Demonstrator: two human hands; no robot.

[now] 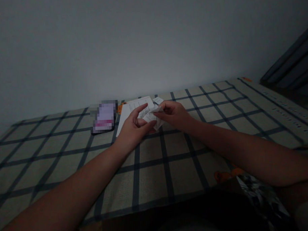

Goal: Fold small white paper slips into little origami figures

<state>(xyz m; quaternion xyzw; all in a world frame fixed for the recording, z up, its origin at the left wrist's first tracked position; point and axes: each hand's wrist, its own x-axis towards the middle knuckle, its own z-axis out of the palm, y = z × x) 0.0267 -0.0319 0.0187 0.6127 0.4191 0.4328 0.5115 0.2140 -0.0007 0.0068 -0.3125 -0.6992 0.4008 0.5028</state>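
Observation:
A folded piece of white paper (158,123) with creases and pointed corners is held between both hands above the table. My left hand (135,126) grips its left side, the thumb along the near edge and the index finger raised. My right hand (172,113) pinches its upper right part between thumb and fingers. Just behind the hands lies a flat white printed sheet or booklet (126,113), partly hidden by my left hand. Faint print shows on it, too small to read.
A checked cloth (151,169) covers the table, which meets a plain wall (151,44) at the back. Left of the sheet lies a phone (104,115) with a blurred screen. Dark folded fabric (293,60) hangs at the far right.

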